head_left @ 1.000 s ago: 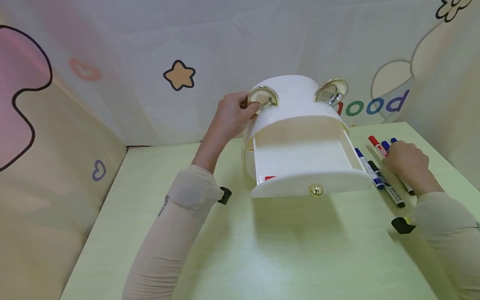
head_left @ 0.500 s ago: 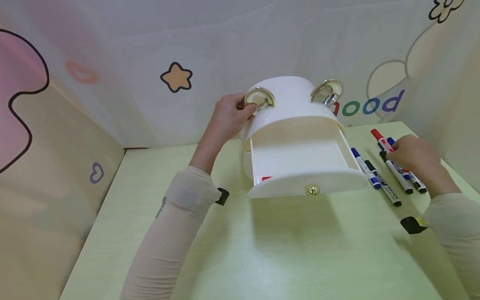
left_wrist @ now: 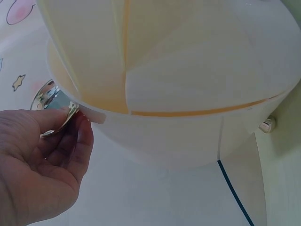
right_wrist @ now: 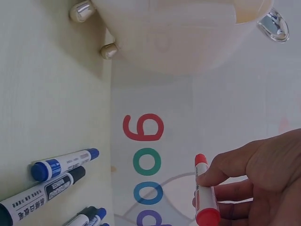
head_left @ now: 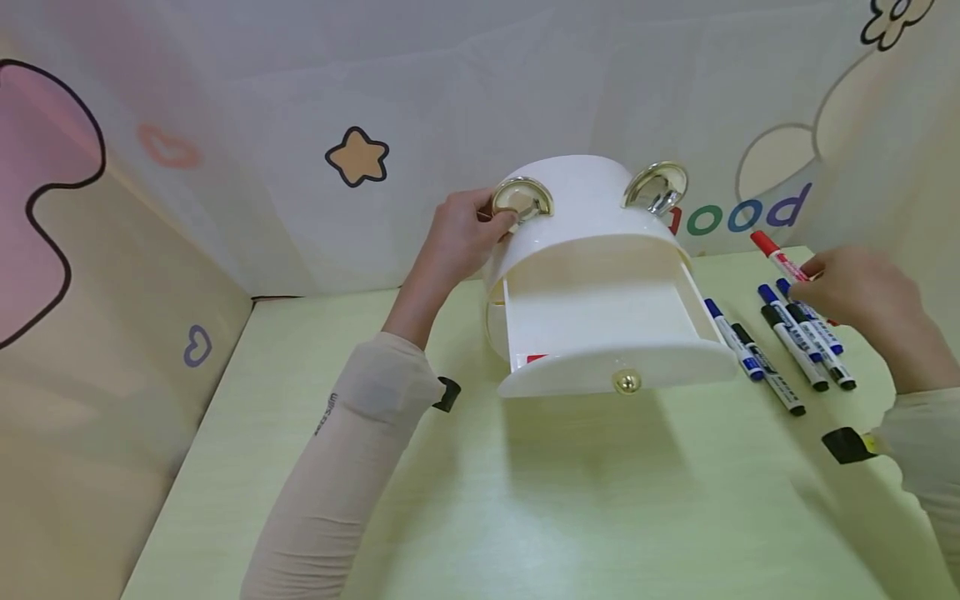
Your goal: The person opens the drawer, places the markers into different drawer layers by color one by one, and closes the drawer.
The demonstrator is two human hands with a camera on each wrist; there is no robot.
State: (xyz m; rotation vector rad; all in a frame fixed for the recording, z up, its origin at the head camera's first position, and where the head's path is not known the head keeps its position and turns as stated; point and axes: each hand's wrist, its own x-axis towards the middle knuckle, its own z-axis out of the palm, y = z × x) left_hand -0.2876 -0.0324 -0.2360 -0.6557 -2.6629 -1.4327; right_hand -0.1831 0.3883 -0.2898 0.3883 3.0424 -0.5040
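Observation:
A white rounded box (head_left: 577,187) with gold ear-like discs stands at the back of the table, its drawer (head_left: 558,375) pulled out. Inside the drawer, at the front left, a bit of something red (head_left: 536,358) shows. My left hand (head_left: 467,233) pinches the left gold disc (left_wrist: 55,106) between thumb and fingers. In my right hand (head_left: 862,296) is a red-capped marker (right_wrist: 205,190), gripped between thumb and fingers and raised off the table. Several blue and black markers (head_left: 795,333) lie below that hand.
Beside the drawer's right end lie a blue marker (head_left: 733,340) and a black marker (head_left: 768,371). A printed curtain (head_left: 262,167) hangs close behind the pale green table (head_left: 570,517). Small gold feet (right_wrist: 109,50) hold up the box.
My right hand has closed on the red-capped marker, lifted it off the pile and moved to the right. The left hand stays on the gold disc.

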